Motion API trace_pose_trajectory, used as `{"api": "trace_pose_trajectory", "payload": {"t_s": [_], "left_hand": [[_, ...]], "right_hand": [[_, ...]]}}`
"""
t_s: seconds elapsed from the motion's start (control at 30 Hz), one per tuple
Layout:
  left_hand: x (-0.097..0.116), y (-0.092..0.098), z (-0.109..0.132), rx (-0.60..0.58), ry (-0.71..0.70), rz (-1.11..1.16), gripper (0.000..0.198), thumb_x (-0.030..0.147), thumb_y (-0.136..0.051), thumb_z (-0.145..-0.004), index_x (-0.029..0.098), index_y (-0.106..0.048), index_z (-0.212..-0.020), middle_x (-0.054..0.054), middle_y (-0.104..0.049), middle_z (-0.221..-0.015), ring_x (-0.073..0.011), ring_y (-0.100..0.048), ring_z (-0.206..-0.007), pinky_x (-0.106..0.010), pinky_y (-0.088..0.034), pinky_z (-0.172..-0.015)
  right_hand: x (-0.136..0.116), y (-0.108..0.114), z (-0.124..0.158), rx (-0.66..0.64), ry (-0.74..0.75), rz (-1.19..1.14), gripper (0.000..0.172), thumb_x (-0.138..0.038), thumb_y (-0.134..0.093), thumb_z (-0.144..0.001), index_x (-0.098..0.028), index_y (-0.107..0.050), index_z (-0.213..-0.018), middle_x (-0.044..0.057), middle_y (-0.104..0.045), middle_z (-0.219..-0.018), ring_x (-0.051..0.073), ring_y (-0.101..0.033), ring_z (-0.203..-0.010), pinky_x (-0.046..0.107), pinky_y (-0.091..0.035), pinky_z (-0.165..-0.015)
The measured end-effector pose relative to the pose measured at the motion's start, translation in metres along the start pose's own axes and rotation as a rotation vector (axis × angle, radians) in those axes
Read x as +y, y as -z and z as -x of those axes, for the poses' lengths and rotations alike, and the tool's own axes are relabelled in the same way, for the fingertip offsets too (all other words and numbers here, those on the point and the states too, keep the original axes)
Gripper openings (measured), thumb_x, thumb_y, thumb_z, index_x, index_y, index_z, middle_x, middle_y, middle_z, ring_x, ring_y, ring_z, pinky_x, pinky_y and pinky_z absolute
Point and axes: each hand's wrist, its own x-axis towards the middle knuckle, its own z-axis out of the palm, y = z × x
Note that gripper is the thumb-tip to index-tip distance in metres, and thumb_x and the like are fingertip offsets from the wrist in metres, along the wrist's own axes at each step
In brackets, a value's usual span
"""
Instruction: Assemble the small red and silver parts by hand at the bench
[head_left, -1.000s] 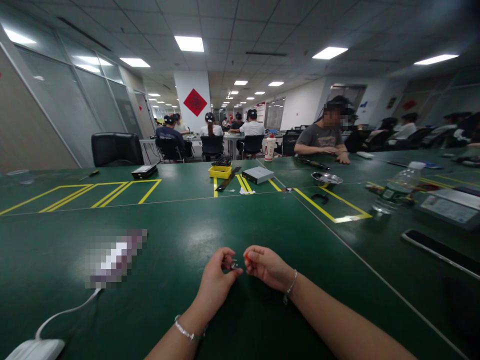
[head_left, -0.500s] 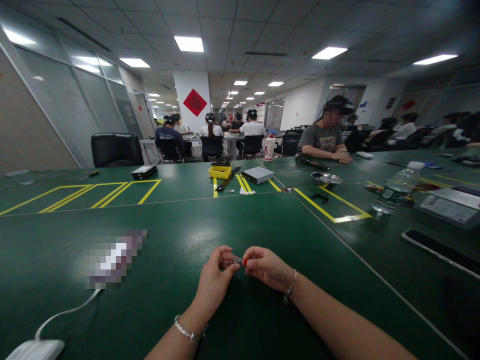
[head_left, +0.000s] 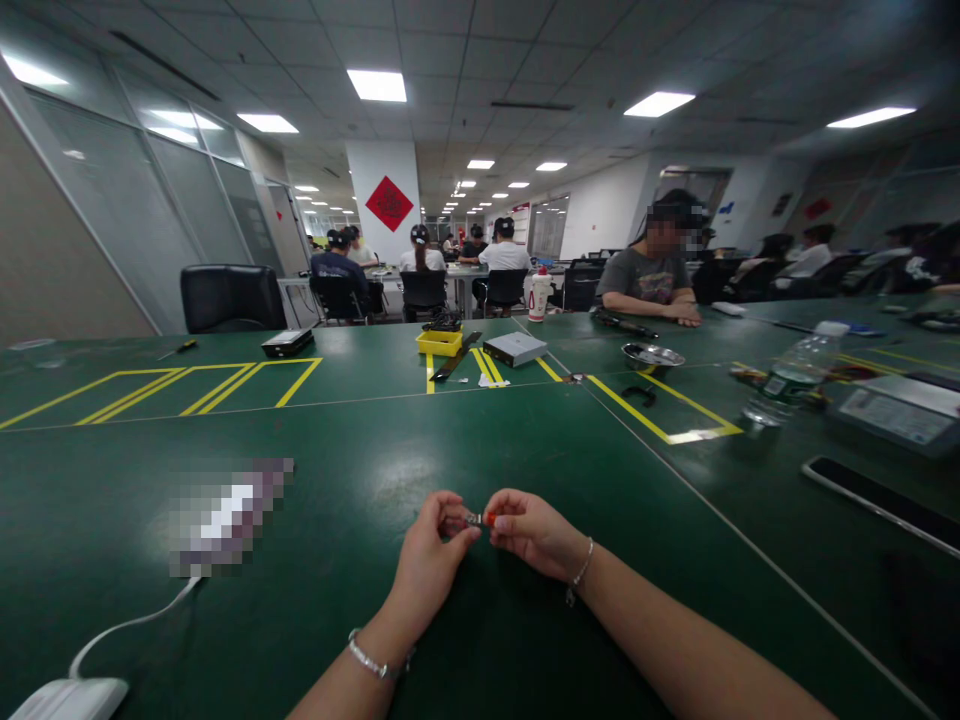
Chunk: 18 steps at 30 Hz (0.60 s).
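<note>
Low over the green table (head_left: 315, 620), my left hand (head_left: 429, 550) pinches a small silvery piece (head_left: 473, 519) between thumb and fingers. Its bright end points toward my right hand (head_left: 538, 535). Between the right thumb and forefinger sits a small orange-red piece (head_left: 490, 520), mostly covered by the fingertips. The two pieces face each other almost end to end; whether they touch is too small to tell. Both hands are closed, with fingertips close together.
A blurred-out device (head_left: 229, 515) with a white cable lies to the left. On the right are a phone (head_left: 885, 505), a plastic bottle (head_left: 791, 380) and a metal bowl (head_left: 652, 355). A yellow tray (head_left: 439, 345) and a grey box (head_left: 515, 348) stand ahead. A person (head_left: 649, 270) sits across the table.
My hands keep nearly the same place and grip. A little more of the silvery end shows between them. The rest of the scene is unchanged.
</note>
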Motion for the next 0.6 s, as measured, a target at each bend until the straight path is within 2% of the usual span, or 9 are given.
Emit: {"api": "trace_pose_trajectory", "payload": {"t_s": [0.17,0.27,0.4,0.5,0.6], "left_hand": [[0.0026,-0.0005,0.0018,0.012,-0.019,-0.072,0.026,0.015,-0.061,-0.059,0.019,-0.045,-0.080,0.003,-0.055,-0.071,-0.0114,-0.053,-0.065,-0.026,-0.041,-0.064],[0.0024,-0.0009,0.0022,0.021,-0.026,-0.111,0.027,0.014,-0.061,-0.057,0.019,-0.045,-0.078,0.005,-0.051,-0.069,-0.0107,-0.051,-0.063,-0.026,-0.040,-0.063],[0.0005,-0.0007,0.0020,0.043,-0.042,-0.098,0.028,0.013,-0.062,-0.055,0.019,-0.047,-0.078,0.005,-0.049,-0.069,-0.0105,-0.050,-0.063,-0.025,-0.040,-0.063],[0.0003,-0.0005,0.0018,0.040,-0.024,-0.053,0.030,0.013,-0.061,-0.055,0.019,-0.047,-0.081,0.004,-0.054,-0.071,-0.0116,-0.052,-0.065,-0.026,-0.041,-0.064],[0.0014,-0.0004,0.0019,0.008,-0.007,-0.008,0.032,0.012,-0.058,-0.059,0.019,-0.045,-0.087,0.002,-0.059,-0.073,-0.0127,-0.055,-0.068,-0.028,-0.042,-0.067]], "right_hand": [[0.0029,0.0026,-0.0022,-0.008,0.009,0.004,0.016,-0.023,-0.063,-0.066,-0.012,-0.055,-0.074,0.000,-0.057,-0.062,0.007,-0.053,-0.055,0.022,-0.039,-0.059],[0.0027,0.0021,-0.0015,-0.013,0.006,0.005,0.017,-0.028,-0.058,-0.070,-0.012,-0.055,-0.073,0.000,-0.057,-0.060,0.007,-0.052,-0.054,0.023,-0.039,-0.058],[0.0008,0.0001,-0.0001,-0.009,0.008,-0.010,0.017,-0.021,-0.065,-0.064,-0.013,-0.055,-0.074,0.000,-0.058,-0.065,0.007,-0.053,-0.058,0.023,-0.040,-0.061],[0.0000,0.0000,0.0003,-0.019,0.010,-0.004,0.022,-0.013,-0.069,-0.056,-0.013,-0.055,-0.074,0.000,-0.059,-0.069,0.007,-0.054,-0.061,0.023,-0.040,-0.063],[0.0005,0.0015,0.0000,-0.027,0.003,0.007,0.022,-0.012,-0.069,-0.056,-0.013,-0.056,-0.074,0.000,-0.059,-0.070,0.008,-0.054,-0.062,0.023,-0.040,-0.064]]}}
